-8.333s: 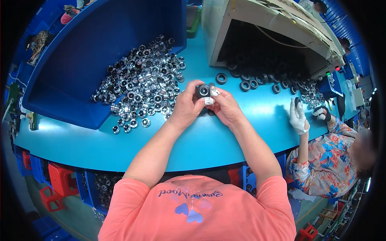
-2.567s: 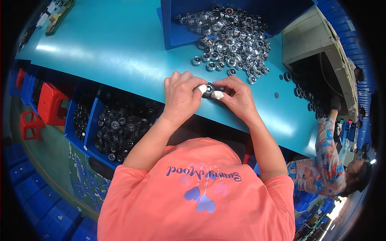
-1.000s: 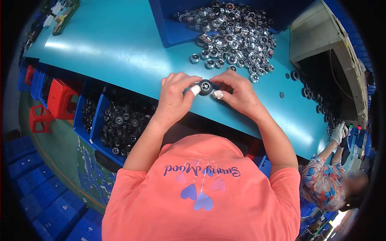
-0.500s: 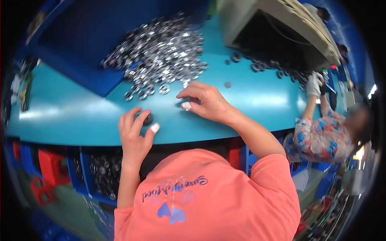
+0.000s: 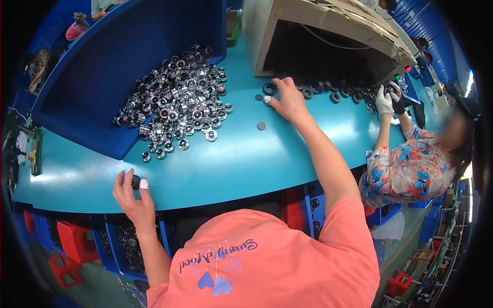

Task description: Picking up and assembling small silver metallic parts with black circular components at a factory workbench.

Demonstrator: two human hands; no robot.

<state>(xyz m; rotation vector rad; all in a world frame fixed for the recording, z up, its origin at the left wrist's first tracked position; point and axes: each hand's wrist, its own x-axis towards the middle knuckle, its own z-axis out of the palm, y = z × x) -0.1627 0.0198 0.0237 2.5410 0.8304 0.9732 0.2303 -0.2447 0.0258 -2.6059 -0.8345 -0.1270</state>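
Observation:
A small black round part (image 5: 135, 181) sits between the thumb and fingers of my left hand (image 5: 134, 199), near the table's front edge. The left thumb has a white wrap on its tip. My right hand (image 5: 290, 104) reaches to the far side, its index finger and white-wrapped thumb apart on either side of a black ring (image 5: 269, 89). Whether they touch the ring I cannot tell. Close by lie two small dark discs (image 5: 261, 126). A heap of shiny silver-and-black round parts (image 5: 179, 97) spills from a tipped blue bin (image 5: 82, 97) onto the table.
The blue-green table (image 5: 231, 169) curves along its front. A beige box (image 5: 262, 36) with a dark opening stands at the back, with more black rings (image 5: 335, 97) before it. At right a co-worker's gloved hand (image 5: 384, 101) works. Below are blue bins and red stools (image 5: 77, 241).
My right hand has moved from beside the silver heap to the black ring near the beige box. My left hand has shifted left with the black round part. The view has turned.

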